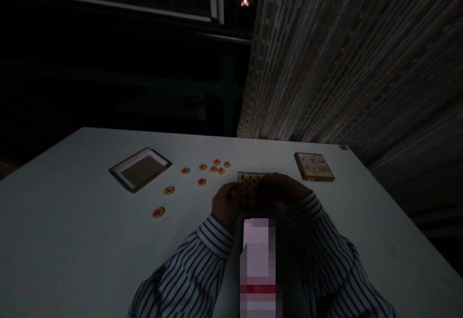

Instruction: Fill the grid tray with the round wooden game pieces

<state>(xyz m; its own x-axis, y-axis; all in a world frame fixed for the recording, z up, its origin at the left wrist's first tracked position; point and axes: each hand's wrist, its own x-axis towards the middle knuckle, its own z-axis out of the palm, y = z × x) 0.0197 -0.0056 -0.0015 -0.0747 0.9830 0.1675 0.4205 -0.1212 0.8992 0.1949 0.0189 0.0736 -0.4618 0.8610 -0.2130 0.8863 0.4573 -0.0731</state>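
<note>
Between my hands lies a small tray of round xiangqi pieces, set in rows and partly covered by my fingers. My left hand is closed around the tray's left side, its fingers curled. Over the tray's right part arches my right hand; its fingertips are lost in shadow, so I cannot see whether they hold a piece. Loose xiangqi pieces with red characters, among them one piece left of the tray, lie scattered on the white table.
A shallow framed lid or tray lies at the left. At the back right is a flat printed box. Close to me, between my forearms, a bright phone-like screen shows, blurred out. Behind the table's right corner hangs a string curtain. The light is dim.
</note>
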